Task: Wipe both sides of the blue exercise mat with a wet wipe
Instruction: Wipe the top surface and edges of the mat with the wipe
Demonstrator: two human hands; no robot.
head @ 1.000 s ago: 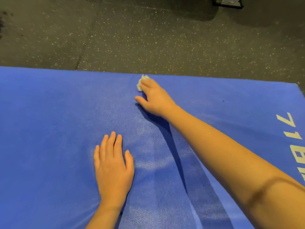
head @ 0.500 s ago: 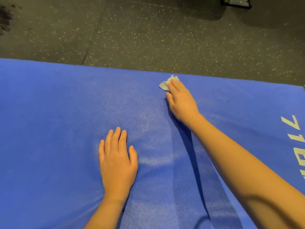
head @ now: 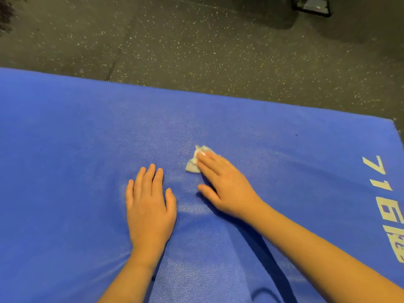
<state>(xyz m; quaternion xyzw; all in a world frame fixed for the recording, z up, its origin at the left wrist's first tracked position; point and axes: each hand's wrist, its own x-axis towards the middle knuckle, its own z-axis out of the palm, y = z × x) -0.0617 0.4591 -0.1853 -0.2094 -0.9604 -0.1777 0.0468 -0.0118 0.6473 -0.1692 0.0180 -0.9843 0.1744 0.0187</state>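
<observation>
mat (head: 65, 149) on floor (head: 196, 44) — left hand (head: 148, 206) beside right hand (head: 227, 184), wipe (head: 193, 166) under right fingers (head: 207, 159).

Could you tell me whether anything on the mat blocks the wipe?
Only the left hand, flat on the mat just left of the wipe, which the right hand presses down; nothing else visible does.

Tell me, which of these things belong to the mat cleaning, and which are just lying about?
Part of the job:
- blue exercise mat
- wet wipe, on the mat
- right hand, flat fingers pressing on the wipe
- left hand, resting flat on the mat

Just lying about:
- speckled floor
- dark metal object at the top edge, too cropped to identify
</observation>
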